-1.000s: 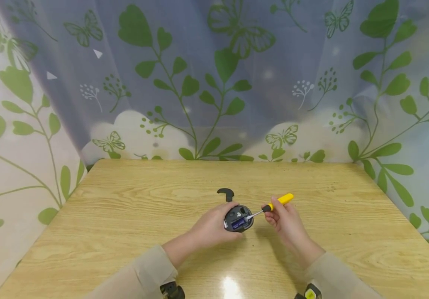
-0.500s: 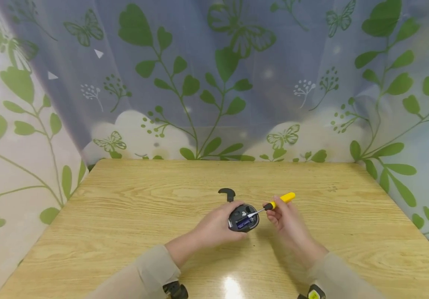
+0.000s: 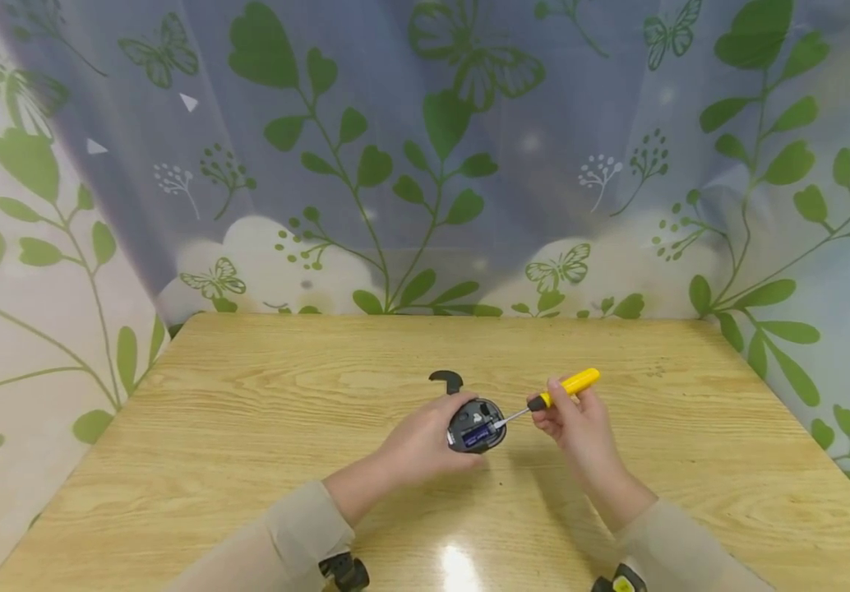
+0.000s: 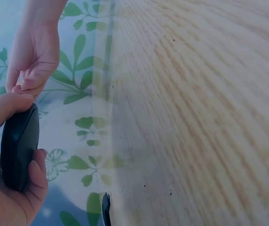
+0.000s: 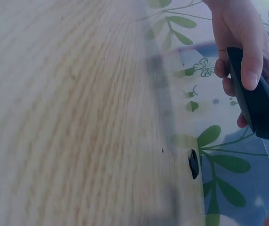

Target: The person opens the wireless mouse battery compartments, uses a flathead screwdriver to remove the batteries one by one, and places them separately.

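A black computer mouse (image 3: 462, 418) is held above the table in my left hand (image 3: 413, 440), its underside facing up. Thumb and fingers grip it from opposite edges, as the left wrist view shows with the mouse (image 4: 19, 148) on edge. A purple-blue battery (image 3: 477, 436) lies in its uncovered compartment. My right hand (image 3: 582, 429) pinches a screwdriver with a yellow handle (image 3: 576, 383). The shaft points left and down, its tip at the battery's right end; whether it touches cannot be made out. Most of the screwdriver is hidden in both wrist views.
A curved black cover piece (image 3: 449, 380) lies on the wooden table (image 3: 284, 370) just beyond the mouse, seen also as a dark cover piece (image 5: 193, 165) in the right wrist view. A leaf-patterned curtain (image 3: 469, 189) hangs behind the table's back edge.
The mouse shifts slightly right, then back left. My right hand moves a little right and up, drawing the screwdriver handle along, while its tip stays near the battery's end.
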The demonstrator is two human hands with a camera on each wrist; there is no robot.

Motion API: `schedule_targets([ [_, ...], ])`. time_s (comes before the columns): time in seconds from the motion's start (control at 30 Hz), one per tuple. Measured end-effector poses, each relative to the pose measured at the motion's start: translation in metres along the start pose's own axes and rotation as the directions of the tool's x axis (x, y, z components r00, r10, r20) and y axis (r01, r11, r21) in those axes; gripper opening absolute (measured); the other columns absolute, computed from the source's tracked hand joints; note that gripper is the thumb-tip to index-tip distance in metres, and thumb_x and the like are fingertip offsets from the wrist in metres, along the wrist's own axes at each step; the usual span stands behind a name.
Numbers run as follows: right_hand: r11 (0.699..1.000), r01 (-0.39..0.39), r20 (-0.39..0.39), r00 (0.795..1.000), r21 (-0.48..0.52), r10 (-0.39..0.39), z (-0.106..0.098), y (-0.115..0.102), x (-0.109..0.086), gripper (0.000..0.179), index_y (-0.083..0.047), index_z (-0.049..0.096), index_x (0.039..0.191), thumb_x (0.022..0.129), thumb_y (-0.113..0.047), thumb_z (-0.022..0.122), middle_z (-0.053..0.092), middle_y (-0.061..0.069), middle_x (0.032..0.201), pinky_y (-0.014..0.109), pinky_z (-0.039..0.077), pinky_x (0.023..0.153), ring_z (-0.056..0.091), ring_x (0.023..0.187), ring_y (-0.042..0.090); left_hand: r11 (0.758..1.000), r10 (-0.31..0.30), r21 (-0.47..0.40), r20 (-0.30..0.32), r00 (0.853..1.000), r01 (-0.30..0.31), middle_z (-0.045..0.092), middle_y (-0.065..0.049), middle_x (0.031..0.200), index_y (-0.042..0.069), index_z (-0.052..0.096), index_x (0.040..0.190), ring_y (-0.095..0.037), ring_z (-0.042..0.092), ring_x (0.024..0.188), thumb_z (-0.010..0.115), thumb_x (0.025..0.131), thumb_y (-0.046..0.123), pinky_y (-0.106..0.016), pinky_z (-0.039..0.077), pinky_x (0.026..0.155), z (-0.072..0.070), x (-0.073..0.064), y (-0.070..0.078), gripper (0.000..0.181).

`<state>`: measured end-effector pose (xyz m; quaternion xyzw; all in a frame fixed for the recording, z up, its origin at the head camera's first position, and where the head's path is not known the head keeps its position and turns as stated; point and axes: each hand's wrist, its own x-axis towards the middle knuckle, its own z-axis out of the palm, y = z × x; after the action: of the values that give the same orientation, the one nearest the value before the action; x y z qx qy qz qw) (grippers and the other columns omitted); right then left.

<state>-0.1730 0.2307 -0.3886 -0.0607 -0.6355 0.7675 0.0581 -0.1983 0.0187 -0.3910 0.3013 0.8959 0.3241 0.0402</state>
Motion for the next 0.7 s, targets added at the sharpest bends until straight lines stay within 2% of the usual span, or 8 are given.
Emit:
schedule_targets([
  [0.23, 0.995, -0.072, 0.018, 0.997, 0.071, 0.071, -0.0005, 0.0062, 0.0014, 0.02, -0.007, 0.035, 0.107, 0.101, -0.025, 0.041, 0.063, -0.005, 0.079, 0.013, 0.047, 0.062, 0.054, 0.063, 0.002, 0.999, 0.013, -0.052, -0.001, 1.0, -0.013, 0.053, -0.007, 0.128, 0.012, 0.043, 0.138, -0.021, 0.054, 0.109, 0.079, 0.072, 0.033, -0.036, 0.046, 0.089, 0.0008, -0.0008, -0.0012, 0.078],
  [0.5, 0.995, -0.049, 0.031, 0.998, 0.09, 0.046, 0.0008, 0.0067, 0.0004, 0.02, -0.006, 0.036, 0.107, 0.101, -0.024, 0.041, 0.063, -0.004, 0.079, 0.013, 0.047, 0.062, 0.054, 0.063, 0.001, 0.996, 0.012, -0.085, 0.005, 1.0, -0.012, 0.054, -0.006, 0.127, 0.013, 0.043, 0.137, -0.019, 0.054, 0.108, 0.079, 0.073, 0.031, -0.034, 0.046, 0.088, 0.0005, -0.0014, -0.0013, 0.076],
  [0.7, 0.987, -0.109, 0.032, 0.994, 0.115, 0.106, 0.0015, 0.0074, 0.0008, 0.022, -0.005, 0.037, 0.107, 0.101, -0.026, 0.039, 0.063, -0.005, 0.079, 0.011, 0.046, 0.06, 0.053, 0.061, 0.0, 0.995, 0.034, -0.099, -0.005, 0.999, -0.034, 0.055, -0.006, 0.125, 0.011, 0.044, 0.136, -0.019, 0.055, 0.107, 0.079, 0.073, 0.029, -0.033, 0.046, 0.087, 0.0013, -0.0013, -0.0011, 0.074],
])
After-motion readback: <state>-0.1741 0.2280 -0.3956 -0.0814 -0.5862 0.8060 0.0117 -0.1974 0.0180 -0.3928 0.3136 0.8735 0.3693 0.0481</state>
